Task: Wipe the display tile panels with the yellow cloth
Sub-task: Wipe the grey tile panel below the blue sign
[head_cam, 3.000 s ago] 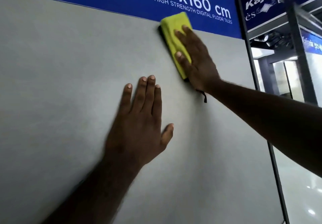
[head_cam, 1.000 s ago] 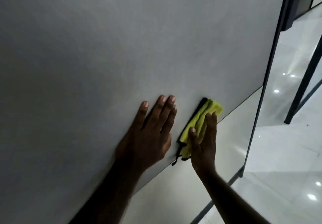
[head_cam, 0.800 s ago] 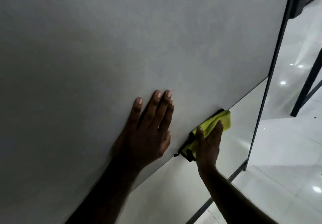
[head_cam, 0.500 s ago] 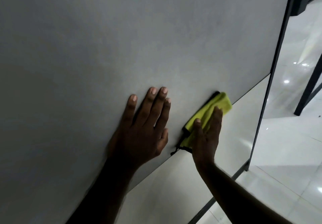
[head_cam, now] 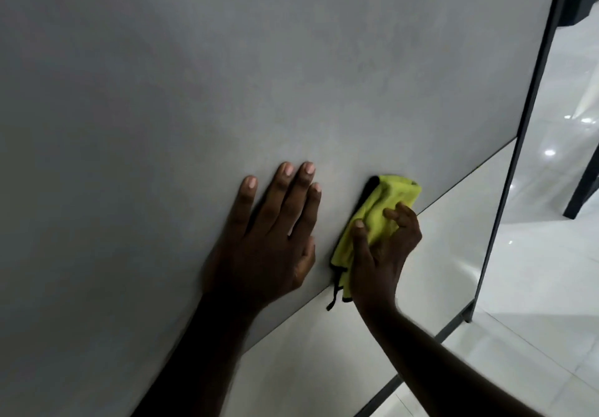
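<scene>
Yellow cloth (head_cam: pixel 385 202): I judge it soft, light, floppy; hold its gathered middle. Right hand (head_cam: pixel 382 257), 4 o'clock in view, pinches it; left hand (head_cam: pixel 272 241) presses spread on tile panel (head_cam: pixel 227 76).

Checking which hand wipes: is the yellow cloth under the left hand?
No, the right hand grips the yellow cloth against the grey tile panel; the left hand rests flat on the panel, bare.
</scene>
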A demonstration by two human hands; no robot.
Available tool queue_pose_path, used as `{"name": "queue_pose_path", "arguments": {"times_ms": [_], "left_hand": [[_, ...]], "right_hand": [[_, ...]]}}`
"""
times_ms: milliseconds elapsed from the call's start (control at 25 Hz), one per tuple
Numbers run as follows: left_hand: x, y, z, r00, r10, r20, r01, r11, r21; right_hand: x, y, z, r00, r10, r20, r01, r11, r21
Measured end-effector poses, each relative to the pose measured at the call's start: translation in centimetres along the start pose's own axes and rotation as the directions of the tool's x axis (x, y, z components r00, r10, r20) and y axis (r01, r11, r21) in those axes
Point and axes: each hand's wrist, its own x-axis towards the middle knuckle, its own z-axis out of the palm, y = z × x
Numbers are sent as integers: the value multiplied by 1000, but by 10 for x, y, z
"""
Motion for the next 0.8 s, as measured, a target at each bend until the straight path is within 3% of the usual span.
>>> {"name": "queue_pose_path", "arguments": {"times_ms": [40, 80, 120, 200, 280, 360, 400, 440, 520, 560, 600, 720, 760, 800], "left_hand": [[0, 1, -1, 1000, -2, 1, 2, 1000, -1], [-1, 1, -1, 1000, -1, 0, 1, 1000, -3], [-1, 0, -2, 1000, 1, -1, -1, 1000, -10], [-2, 1, -1, 1000, 6, -10, -7, 1000, -14], [-1, 1, 0, 1000, -4, -15, 4, 1000, -24], [-2, 0, -2, 1000, -4, -14, 4, 999, -34], [-2, 0, -3, 1000, 2, -11, -2, 999, -45], [-1, -1, -6, 1000, 2, 1, -2, 997, -74], [3, -5, -16, 998, -50, 35, 55, 985, -163], [7, -11, -23, 994, -104, 42, 110, 976, -188], [12, -22, -32, 987, -155, 45, 161, 968, -191], [32, -75, -58, 974, -225, 11, 225, 966, -132], [39, -96, -66, 972, -236, -8, 233, 967, -105], [47, -113, -72, 972, -232, -20, 230, 970, -80]], "right_hand": [[3, 7, 0, 984, 172, -41, -170, 984, 56], [4, 5, 1, 911, 410, -50, -403, 908, 115], [2, -2, 2, 862, 503, -67, -495, 863, 102], [-9, -18, 0, 984, 177, 14, -178, 983, 48], [-11, -11, 3, 995, -77, 66, 77, 997, -2], [-11, 2, 2, 992, 126, -2, -126, 992, 9], [-14, -3, 3, 945, 324, -32, -324, 946, 27], [-17, -12, 5, 925, 379, -31, -378, 925, 30], [-14, -37, 7, 997, 3, 77, -7, 999, 43], [-5, -49, 12, 973, -185, 136, 181, 983, 41], [9, -61, 22, 949, -276, 153, 276, 961, 25], [41, -123, 50, 975, -215, 59, 214, 977, 17], [43, -141, 57, 915, -386, 120, 391, 920, -20], [48, -153, 60, 768, -600, 224, 621, 783, -35]]}}
